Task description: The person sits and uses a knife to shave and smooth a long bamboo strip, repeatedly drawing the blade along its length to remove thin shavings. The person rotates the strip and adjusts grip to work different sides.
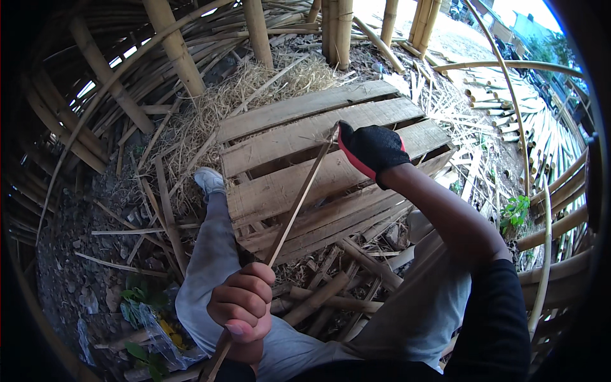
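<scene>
A long, thin bamboo strip (299, 205) runs slantwise in front of me, from the lower left up over a wooden slatted crate (305, 148). Low and near my body, my bare left hand (242, 303) is wrapped round the strip. The strip's lower end passes below that fist. At its far end, my right hand (372, 149), in a black and red glove, is closed with the thumb side against the strip's tip. Small frayed fibres show at this tip. Whether the gloved fingers also hold a tool is hidden. The crate lies between my legs.
Bamboo posts (258, 35) stand along the far side. Dry shavings (280, 83) heap behind the crate, and cut bamboo poles (541, 149) lie at the right. Offcuts (318, 299) litter the ground under my legs. A clear plastic bag (167, 340) sits at lower left.
</scene>
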A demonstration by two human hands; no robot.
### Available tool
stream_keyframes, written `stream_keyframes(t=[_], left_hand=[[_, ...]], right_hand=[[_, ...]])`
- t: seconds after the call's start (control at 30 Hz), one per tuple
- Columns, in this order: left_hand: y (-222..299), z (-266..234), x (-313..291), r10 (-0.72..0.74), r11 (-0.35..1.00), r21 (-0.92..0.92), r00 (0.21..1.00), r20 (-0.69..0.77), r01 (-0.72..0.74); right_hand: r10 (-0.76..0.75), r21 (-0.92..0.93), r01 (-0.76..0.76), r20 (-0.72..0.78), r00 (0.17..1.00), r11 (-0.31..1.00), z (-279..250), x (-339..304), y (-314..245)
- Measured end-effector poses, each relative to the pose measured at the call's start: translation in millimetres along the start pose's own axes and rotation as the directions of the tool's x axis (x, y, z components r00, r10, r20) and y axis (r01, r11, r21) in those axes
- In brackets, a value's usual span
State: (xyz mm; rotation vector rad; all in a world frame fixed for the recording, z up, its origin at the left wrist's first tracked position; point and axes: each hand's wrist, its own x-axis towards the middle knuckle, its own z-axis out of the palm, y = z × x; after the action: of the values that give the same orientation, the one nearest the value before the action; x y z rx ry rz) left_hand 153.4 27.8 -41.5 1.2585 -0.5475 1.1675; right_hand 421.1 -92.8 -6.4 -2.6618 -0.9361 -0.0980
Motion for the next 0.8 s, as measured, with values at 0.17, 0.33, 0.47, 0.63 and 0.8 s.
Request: stream_keyframes(t=[0.17,0.33,0.47,0.63,0.8], left_hand=[[-2.9,-9.2,-2.3,0.048,0.997,-0.064,0.996,0.071,-0.044],[-0.6,-7.3,-0.1,-0.005,0.999,-0.038,0.999,0.047,0.007],[0.4,-13.1,3.1,0.003,1.0,-0.015,0.998,0.056,-0.003],[2.5,-11.8,0.3,-0.021,0.999,0.041,0.999,0.025,0.02],[-3.2,-6.9,0.3,0.003,0.999,0.038,1.0,0.003,-0.003]], right_hand=[[-0.219,0.121,0.202,0.151,0.964,0.972,-12.0,-61.3,-56.4],[-0.214,-0.094,0.243,0.246,0.945,0.965,-12.8,-30.5,-13.7],[-0.463,0.129,0.445,0.197,0.864,0.886,-27.5,-61.7,-33.1],[-0.414,0.011,0.414,0.06,0.908,0.91,-7.4,-71.1,-40.5],[-0.328,0.045,0.325,0.151,0.932,0.945,-3.9,-25.5,-19.7]])
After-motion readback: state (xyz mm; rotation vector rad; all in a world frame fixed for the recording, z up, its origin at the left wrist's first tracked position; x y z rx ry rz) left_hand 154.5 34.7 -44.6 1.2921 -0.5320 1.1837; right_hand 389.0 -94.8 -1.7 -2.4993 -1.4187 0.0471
